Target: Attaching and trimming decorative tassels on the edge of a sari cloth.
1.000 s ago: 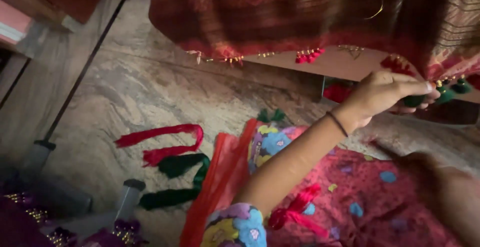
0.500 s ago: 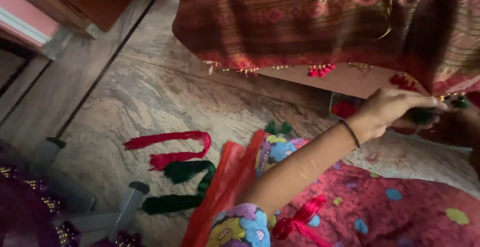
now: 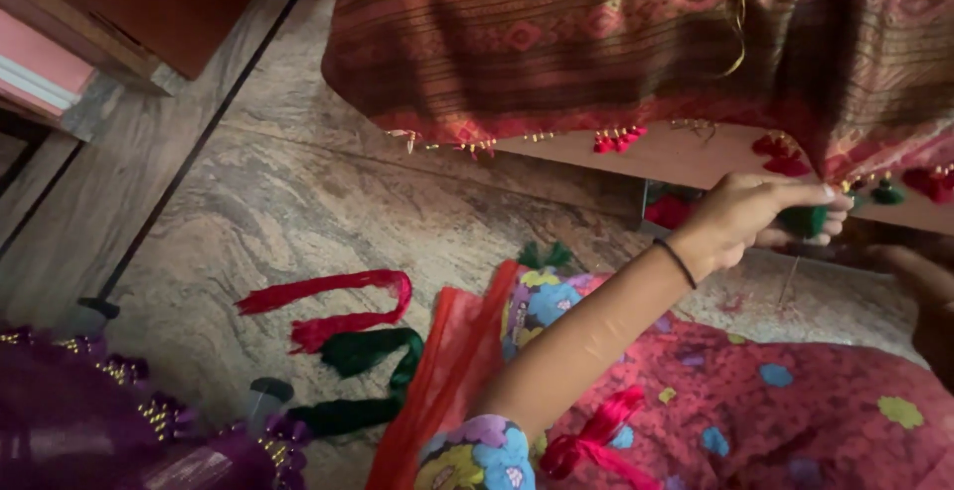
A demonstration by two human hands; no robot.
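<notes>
Head view, the only one.

Left hand (image 3: 755, 217) reached forward from the lower middle, fingers pinched shut on a small green tassel (image 3: 803, 220) at the hem of the striped maroon cloth (image 3: 596, 43). The tassel sat at the cloth's lower right edge, just above a flat board (image 3: 686, 157) that the hem draped over. Red tassels (image 3: 618, 138) and more green ones (image 3: 887, 192) hung along the same hem.

Right hand (image 3: 919, 276) showed only as a dark shape at the right edge, below the tassel; grip could not be told, view too dim there.

Handling, as judgement: tassel looked light, soft and fluffy, thread-bound, so it would crush and fray if squeezed hard. Best held at the knotted head where it joins the hem, not by the loose ends. The cloth was limp and would drag along with any pull.

Edges and room: the board edge ran right under the hem, close to the fingers. A small box (image 3: 676, 207) with red material sat just left of the hand. The stone floor (image 3: 298, 202) lay open to the left, with red ribbon strips (image 3: 328, 296) and green ribbon strips (image 3: 363, 351) loose on it, well apart from the hand. Pink spotted fabric (image 3: 795, 401) covered the lap below the arm. Beaded purple cloth (image 3: 89, 401) filled the lower left corner.
</notes>
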